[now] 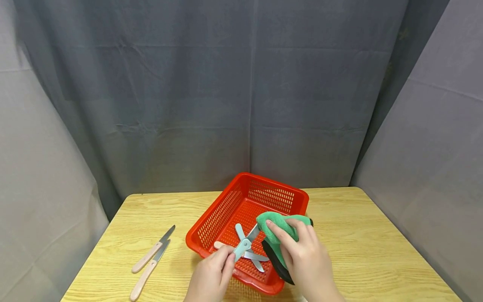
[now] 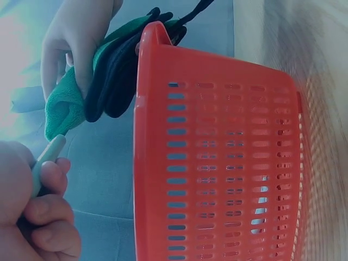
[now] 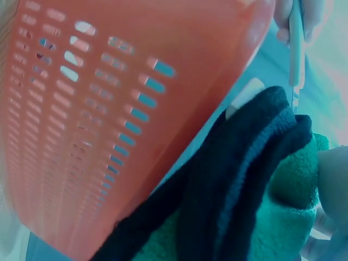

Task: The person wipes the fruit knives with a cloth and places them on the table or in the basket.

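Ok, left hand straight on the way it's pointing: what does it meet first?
Likely the green cloth in the right hand: the knife the left hand holds already runs up to it. Depth over the basket is hard to judge.

The cloth (image 1: 279,221) looks fuzzy, the basket (image 2: 153,130) smooth plastic.

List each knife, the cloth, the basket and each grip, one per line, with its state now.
Left grip: pinching held knife
Right grip: holding cloth
Held knife: blade out, tip hidden
Cloth: bunched, over the held blade's end
Basket: right way up, knives inside
Blue knife: in basket, blade out
Pink knife: in basket, blade out
Far left knife: lying, blade out
Near left knife: lying, blade out
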### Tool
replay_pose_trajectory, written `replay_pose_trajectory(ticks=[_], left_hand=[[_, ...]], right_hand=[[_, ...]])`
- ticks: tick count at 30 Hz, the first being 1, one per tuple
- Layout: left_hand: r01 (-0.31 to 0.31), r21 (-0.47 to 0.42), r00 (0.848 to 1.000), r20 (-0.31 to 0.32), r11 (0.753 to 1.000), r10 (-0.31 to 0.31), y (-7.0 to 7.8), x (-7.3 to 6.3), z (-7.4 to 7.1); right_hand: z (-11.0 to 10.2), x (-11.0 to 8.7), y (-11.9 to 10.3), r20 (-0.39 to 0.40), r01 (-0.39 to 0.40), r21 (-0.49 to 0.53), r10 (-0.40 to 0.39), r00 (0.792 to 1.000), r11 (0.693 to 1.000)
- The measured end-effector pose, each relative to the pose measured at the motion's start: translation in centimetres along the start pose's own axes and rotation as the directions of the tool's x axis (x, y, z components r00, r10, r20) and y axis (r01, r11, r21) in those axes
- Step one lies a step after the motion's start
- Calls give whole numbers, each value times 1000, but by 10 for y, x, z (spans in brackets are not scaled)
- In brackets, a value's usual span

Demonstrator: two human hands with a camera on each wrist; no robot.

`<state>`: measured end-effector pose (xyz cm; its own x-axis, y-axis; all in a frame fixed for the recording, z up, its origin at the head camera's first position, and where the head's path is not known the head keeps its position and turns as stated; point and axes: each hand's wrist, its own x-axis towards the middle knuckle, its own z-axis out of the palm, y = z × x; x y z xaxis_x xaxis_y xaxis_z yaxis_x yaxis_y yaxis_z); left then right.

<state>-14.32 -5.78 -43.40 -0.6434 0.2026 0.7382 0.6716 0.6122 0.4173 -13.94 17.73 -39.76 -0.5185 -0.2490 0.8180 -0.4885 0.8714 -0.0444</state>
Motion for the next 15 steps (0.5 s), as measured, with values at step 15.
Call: replay_pose_trajectory(ticks=[15], left_hand=[[31,10,999,29,999,-31,3,0,1]], right_hand=[[-5,2,11,-80,-56,-53,52,995,997]])
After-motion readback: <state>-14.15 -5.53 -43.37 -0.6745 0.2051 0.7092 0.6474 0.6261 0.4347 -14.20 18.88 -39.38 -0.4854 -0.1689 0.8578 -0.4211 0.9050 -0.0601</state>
